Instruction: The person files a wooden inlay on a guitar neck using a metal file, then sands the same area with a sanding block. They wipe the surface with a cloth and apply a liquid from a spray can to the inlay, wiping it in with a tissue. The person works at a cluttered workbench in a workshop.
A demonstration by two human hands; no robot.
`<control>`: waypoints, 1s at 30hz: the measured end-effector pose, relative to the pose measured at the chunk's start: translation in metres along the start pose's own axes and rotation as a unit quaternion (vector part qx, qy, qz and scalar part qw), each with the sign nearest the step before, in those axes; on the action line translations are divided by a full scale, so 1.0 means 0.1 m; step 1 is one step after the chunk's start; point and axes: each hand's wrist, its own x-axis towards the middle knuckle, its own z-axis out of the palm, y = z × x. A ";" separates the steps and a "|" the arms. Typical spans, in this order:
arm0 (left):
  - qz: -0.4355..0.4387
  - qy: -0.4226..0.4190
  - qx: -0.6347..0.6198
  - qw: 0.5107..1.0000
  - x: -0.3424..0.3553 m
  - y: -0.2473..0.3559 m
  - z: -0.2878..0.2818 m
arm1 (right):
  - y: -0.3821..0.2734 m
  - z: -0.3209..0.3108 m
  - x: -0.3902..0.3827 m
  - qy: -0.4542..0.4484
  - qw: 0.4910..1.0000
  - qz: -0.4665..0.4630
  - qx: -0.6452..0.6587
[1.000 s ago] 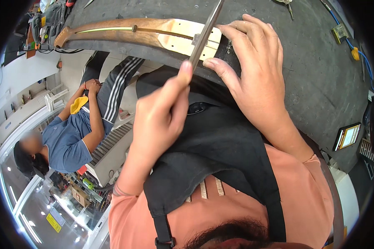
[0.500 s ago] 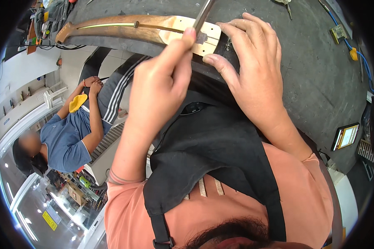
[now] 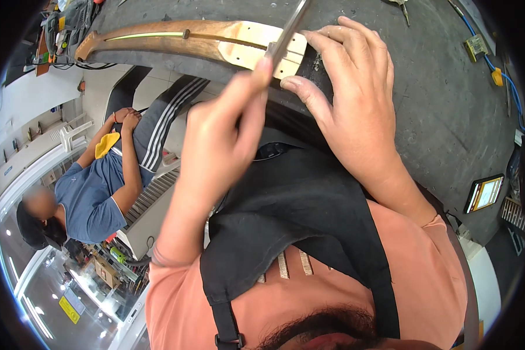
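Note:
A wooden guitar neck (image 3: pixel 157 45) lies across the bench, its headstock to the far left. Its pale heel end (image 3: pixel 238 51) is bare wood with small holes and a dark central channel. A green-yellow rod (image 3: pixel 146 36) sits in the channel farther left. My left hand (image 3: pixel 219 134), slightly blurred, is closed round a narrow flat steel tool, file-like (image 3: pixel 290 29), which slants over the heel. Whether its edge touches the wood I cannot tell. My right hand (image 3: pixel 359 96) is spread at the heel's right end, thumb and fingertips against its corners.
A person (image 3: pixel 93 192) sits at the left with hands in their lap. Tools (image 3: pixel 64 26) crowd the bench's far left. On the right are a blue cable (image 3: pixel 510 87), a small block (image 3: pixel 474 48) and a phone (image 3: pixel 484 193) with a lit screen.
The steel tool has shifted slightly right along the heel, and my left hand has dropped a little toward me. The neck sits marginally farther left. My right hand stays nearly in place.

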 end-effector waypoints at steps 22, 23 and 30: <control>0.003 0.008 0.028 1.000 0.09 0.02 0.06 | 0.02 -0.15 -0.14 -0.025 0.996 -0.054 0.066; 0.063 0.034 0.009 0.997 -0.05 -0.05 0.10 | 0.02 -0.14 -0.14 -0.023 0.995 -0.051 0.077; 0.026 0.041 0.007 0.999 0.25 -0.03 0.07 | 0.01 -0.13 -0.11 -0.020 0.995 -0.047 0.085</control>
